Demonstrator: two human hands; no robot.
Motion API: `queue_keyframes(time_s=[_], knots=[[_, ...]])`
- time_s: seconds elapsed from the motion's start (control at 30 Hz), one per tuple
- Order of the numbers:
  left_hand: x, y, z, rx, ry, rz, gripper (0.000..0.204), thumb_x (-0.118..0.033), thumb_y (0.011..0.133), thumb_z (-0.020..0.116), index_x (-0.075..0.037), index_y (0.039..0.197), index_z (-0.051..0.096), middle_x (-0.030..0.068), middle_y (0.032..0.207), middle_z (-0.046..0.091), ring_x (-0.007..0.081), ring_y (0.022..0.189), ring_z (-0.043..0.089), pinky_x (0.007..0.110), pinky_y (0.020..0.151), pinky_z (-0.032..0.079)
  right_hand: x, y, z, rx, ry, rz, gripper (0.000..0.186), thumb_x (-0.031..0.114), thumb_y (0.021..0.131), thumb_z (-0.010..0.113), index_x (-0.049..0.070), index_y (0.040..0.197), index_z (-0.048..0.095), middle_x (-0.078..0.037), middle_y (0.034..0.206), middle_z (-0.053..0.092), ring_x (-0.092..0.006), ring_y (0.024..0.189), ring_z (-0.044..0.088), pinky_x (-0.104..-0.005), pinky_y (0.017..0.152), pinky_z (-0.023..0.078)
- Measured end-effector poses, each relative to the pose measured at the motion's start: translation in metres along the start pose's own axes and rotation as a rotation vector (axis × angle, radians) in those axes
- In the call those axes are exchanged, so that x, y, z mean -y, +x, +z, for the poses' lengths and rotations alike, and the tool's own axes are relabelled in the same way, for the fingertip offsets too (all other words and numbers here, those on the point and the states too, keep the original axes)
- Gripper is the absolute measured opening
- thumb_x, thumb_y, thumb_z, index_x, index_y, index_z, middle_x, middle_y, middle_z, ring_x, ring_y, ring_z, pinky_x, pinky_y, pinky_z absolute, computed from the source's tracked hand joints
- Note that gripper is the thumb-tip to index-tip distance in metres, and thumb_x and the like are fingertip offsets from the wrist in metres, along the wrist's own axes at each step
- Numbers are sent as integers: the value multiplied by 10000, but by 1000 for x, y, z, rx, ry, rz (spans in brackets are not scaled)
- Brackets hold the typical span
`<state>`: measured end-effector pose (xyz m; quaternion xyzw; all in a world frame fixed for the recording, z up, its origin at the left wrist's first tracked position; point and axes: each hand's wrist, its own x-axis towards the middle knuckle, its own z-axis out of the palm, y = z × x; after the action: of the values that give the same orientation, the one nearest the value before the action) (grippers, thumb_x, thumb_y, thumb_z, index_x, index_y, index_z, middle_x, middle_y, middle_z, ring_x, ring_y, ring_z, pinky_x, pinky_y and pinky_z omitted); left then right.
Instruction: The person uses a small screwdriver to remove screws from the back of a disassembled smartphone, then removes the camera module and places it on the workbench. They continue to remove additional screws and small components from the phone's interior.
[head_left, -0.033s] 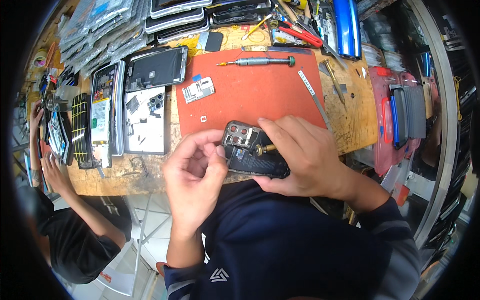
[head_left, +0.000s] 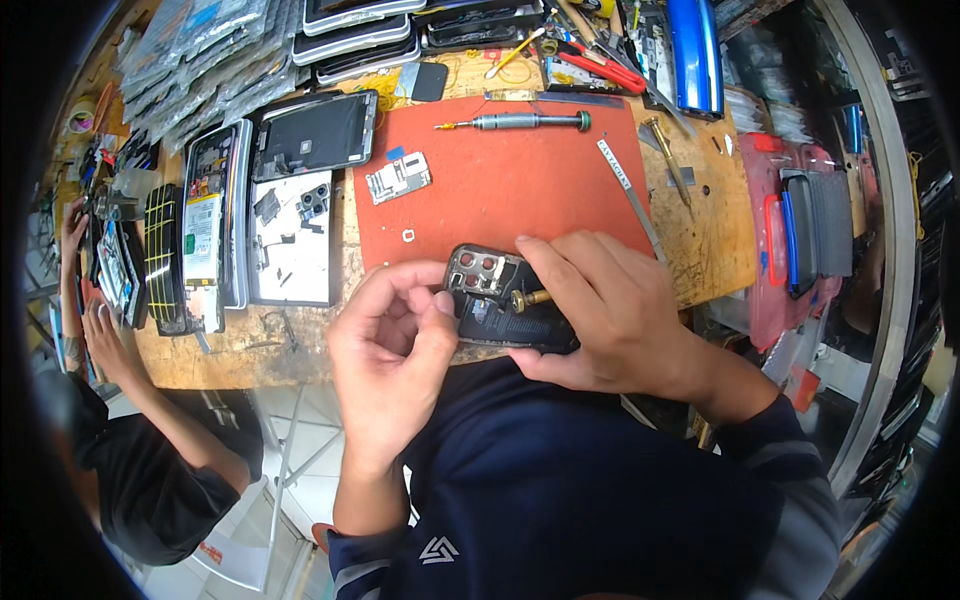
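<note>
An opened smartphone (head_left: 505, 325), its camera openings and black battery exposed, is held tilted over the near edge of the red mat (head_left: 520, 195). My left hand (head_left: 392, 335) pinches the phone's left edge between thumb and fingers, the fingers curled beside it. Across the phone's right end, my right hand (head_left: 618, 315) is wrapped round it. A brass tool with a round knob end (head_left: 532, 299) sticks out from under the right fingers, over the battery. On the mat, up and left of the phone, rests a metal shield plate (head_left: 398, 180), with a small white frame (head_left: 408, 236) closer by.
A screwdriver (head_left: 515, 121) lies along the mat's far side; a narrow strip (head_left: 625, 190) crosses its right edge. Opened devices (head_left: 203, 235) and a parts-covered white board (head_left: 290, 260) stand left. Red-handled pliers (head_left: 605, 72) lie beyond. A co-worker's arm (head_left: 170, 405) reaches in at far left.
</note>
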<state>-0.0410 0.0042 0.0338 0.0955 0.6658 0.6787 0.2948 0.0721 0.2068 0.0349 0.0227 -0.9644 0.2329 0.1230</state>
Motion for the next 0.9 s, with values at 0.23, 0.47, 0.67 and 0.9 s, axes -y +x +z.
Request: queue_keyframes(time_s=[0.23, 0.47, 0.67, 0.9], knots=[[-9, -5, -8, -20, 195, 53, 58, 7, 1034, 729, 13, 1091, 720, -15, 961, 702, 26, 798, 637, 201, 674, 519, 14, 3, -7, -49, -151, -123, 896, 345, 584, 915, -16, 1370, 685, -61, 1022, 605, -210, 796, 600, -360, 609, 478], [-15, -5, -16, 20, 167, 19, 50, -18, 1045, 723, -3, 1090, 706, -28, 968, 703, 23, 818, 630, 207, 721, 507, 17, 8, -8, -72, -232, -163, 779, 286, 609, 840, -24, 1314, 719, -36, 945, 577, -188, 776, 577, -331, 591, 450], [-14, -3, -15, 28, 110, 25, 47, -20, 1051, 712, -5, 1095, 707, -26, 970, 717, 20, 819, 622, 210, 760, 506, 17, 10, -10, -48, -195, -168, 839, 322, 643, 889, -40, 1374, 695, -93, 1035, 636, -228, 758, 597, -360, 611, 481], [-13, 2, -17, 32, 207, 59, 52, -16, 1046, 712, 0, 1095, 716, -23, 955, 730, 23, 823, 633, 212, 764, 511, 18, 11, -9, -40, -216, -165, 861, 305, 617, 908, -48, 1372, 692, -97, 1052, 636, -231, 777, 604, -364, 615, 486]])
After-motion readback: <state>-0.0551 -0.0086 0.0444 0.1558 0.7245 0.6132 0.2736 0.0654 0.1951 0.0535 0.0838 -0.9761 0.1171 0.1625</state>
